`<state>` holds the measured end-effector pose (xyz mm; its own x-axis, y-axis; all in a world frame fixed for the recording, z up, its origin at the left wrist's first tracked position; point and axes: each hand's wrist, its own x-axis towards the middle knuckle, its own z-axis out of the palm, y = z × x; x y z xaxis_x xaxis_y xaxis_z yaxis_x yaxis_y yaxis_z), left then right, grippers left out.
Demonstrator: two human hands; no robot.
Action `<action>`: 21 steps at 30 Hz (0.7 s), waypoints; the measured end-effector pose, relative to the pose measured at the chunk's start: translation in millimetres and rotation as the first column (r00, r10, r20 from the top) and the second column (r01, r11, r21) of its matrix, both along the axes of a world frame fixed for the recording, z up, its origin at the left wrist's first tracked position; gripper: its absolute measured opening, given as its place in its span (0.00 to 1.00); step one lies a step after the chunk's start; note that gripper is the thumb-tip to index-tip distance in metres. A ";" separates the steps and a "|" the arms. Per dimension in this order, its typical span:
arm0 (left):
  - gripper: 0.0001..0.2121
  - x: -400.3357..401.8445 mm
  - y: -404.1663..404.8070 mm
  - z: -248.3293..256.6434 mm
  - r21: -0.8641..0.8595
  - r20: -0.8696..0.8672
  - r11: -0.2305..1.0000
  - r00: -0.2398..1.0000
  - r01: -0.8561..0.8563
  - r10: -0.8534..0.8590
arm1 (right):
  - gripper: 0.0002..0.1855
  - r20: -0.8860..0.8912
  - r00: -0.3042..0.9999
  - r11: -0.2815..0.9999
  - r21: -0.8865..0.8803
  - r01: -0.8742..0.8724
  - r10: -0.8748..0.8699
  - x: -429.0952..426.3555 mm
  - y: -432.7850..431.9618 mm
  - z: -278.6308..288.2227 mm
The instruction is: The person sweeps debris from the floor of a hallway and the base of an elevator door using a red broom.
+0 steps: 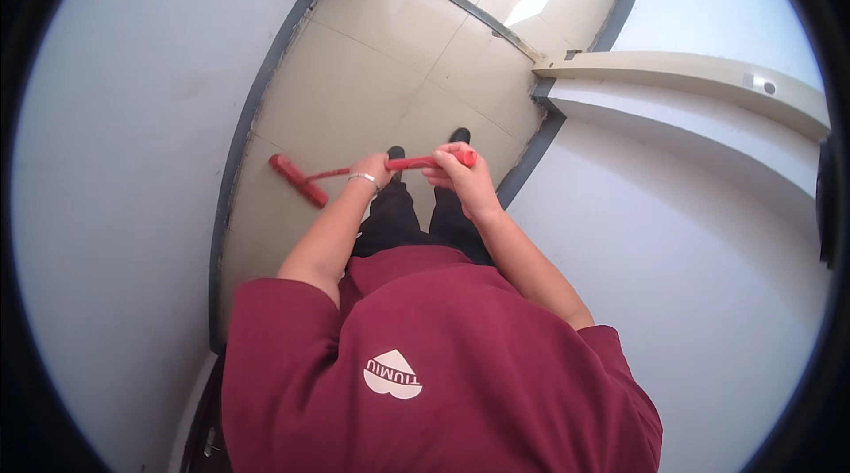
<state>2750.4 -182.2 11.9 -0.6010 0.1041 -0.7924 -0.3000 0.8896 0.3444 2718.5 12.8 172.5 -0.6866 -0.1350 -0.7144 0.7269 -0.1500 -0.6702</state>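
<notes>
A red broom (332, 174) slants across in front of my body, its head down near the tiled floor at the left; whether the bristles touch the tiles I cannot tell. My left hand (373, 170), with a silver bracelet at the wrist, is closed around the handle partway along. Close to the handle's upper end is my right hand (458, 171), its thumb and fingers around the red grip. Below the handle show my dark trousers and black shoes.
A pale wall with a grey skirting (249, 108) runs along the left. On the right are another wall (651, 221) and a door frame (664, 68). A threshold strip (465, 3) crosses the tiled floor (372, 61) ahead, with sunlight beyond it. A dark object stands behind at lower left.
</notes>
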 end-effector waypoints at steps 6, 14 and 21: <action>0.10 -133.6 137.9 6.3 0.199 -0.294 0.957 0.919 -0.209 0.262 | 0.10 -0.257 0.966 0.973 0.219 0.071 -0.013 -128.9 88.9 52.8; 0.06 -326.4 269.1 65.8 0.617 -0.546 0.774 0.630 -0.144 0.552 | 0.08 -0.588 0.786 0.865 0.480 0.149 0.191 -242.7 146.4 147.4; 0.04 -371.9 333.1 81.3 0.634 -0.623 0.770 0.640 0.074 0.451 | 0.05 -0.699 0.694 0.847 0.464 0.258 0.171 -230.1 200.9 153.8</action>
